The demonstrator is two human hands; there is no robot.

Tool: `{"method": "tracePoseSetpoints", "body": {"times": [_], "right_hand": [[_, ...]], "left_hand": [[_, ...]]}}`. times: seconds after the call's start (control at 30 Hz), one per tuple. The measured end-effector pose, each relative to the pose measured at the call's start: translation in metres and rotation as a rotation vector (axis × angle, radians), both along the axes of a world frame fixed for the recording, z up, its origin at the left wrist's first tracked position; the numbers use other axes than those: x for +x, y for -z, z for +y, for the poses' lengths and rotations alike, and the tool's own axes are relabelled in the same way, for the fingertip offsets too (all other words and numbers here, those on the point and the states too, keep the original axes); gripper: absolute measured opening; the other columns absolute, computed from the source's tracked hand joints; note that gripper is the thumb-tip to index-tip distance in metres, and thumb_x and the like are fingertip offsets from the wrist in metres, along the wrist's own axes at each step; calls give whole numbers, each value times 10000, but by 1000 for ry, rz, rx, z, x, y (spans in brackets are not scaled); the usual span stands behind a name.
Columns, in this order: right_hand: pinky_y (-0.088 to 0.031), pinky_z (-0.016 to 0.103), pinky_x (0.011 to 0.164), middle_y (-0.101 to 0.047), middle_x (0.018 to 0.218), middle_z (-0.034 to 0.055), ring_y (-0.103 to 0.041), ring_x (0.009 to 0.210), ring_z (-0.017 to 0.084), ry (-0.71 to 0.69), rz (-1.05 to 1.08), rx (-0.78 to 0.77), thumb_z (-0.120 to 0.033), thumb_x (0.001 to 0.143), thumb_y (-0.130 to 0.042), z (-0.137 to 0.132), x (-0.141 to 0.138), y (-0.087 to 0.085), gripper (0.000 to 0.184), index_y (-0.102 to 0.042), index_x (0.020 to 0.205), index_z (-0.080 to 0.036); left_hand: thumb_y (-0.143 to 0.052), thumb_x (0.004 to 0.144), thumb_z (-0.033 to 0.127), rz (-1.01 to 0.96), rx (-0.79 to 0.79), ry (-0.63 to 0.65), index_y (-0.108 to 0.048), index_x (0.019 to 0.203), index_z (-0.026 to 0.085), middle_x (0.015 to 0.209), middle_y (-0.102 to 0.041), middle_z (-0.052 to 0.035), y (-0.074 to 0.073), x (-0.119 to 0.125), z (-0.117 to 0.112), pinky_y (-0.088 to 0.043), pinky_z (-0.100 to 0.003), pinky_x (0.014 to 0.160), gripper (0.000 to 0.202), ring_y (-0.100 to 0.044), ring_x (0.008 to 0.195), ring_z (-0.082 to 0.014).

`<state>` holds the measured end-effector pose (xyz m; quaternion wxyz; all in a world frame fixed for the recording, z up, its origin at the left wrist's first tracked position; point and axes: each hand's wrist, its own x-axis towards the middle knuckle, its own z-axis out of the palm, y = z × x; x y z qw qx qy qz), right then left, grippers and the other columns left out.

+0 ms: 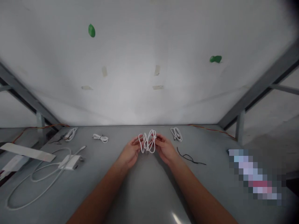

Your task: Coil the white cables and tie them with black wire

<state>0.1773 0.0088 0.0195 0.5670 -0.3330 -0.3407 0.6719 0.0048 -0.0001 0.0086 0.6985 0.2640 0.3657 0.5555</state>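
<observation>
Here, left hand (130,152), right hand (166,150) hold white cable (147,145), seemingly above table (144,189).

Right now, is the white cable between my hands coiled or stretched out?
Coiled: the white cable bends in several loops between your left hand and right hand.

Way out at six, wall at twelve

With the looped cable (147,146) as the dial's centre, bare counter (146,193) runs toward six between left forearm (100,186) and right forearm (193,183). The wall (135,102) blocks twelve; metal bars (259,87) slope at ten and two. Toward nine, a bare strip separates the left grip (132,152) from a tied cord (104,138); beyond, a charger (69,162) crowds half past eight. At three, a coiled cord (177,135) lies near the right grip (165,150). Toward half past three, open counter separates black string (193,161) from a pixelated object (253,174).
</observation>
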Motion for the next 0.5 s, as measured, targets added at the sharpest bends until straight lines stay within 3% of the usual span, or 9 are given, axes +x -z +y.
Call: {"method": "tracePoseSetpoints", "body": {"times": [0.13,0.27,0.37,0.5], "right_hand": [[-534,339,712,-731,808,32,-672,680,183,132,-251,18,-387,611,-882,8,7,6,354,-747,867,-182],[-544,372,686,-703,727,35,-683,673,221,309,-572,117,-424,669,-822,12,14,10,313,-691,848,-204],[-594,412,725,-725,802,53,-722,745,245,345,-543,134,-441,727,-792,13,19,13,297,-625,855,-231],[-633,457,701,-739,841,52,-743,726,254,363,-431,-27,-418,786,-744,21,29,19,259,-551,848,-256]], "left_hand": [[-826,717,122,106,1,-21,-760,955,158,1046,-791,-96,2,-8,7,-518,-335,1040,250,-733,1028,-218],[-812,698,201,479,98,-74,-778,924,148,1019,-801,-113,-1,-18,11,-520,-392,1019,235,-737,1011,-265],[-766,731,205,727,148,-195,-756,990,150,955,-797,-97,-2,-30,16,-559,-387,907,266,-747,903,-252],[-618,845,224,776,112,-424,-626,1137,175,851,-736,-43,1,-56,28,-569,-317,660,296,-708,681,-185]]}}
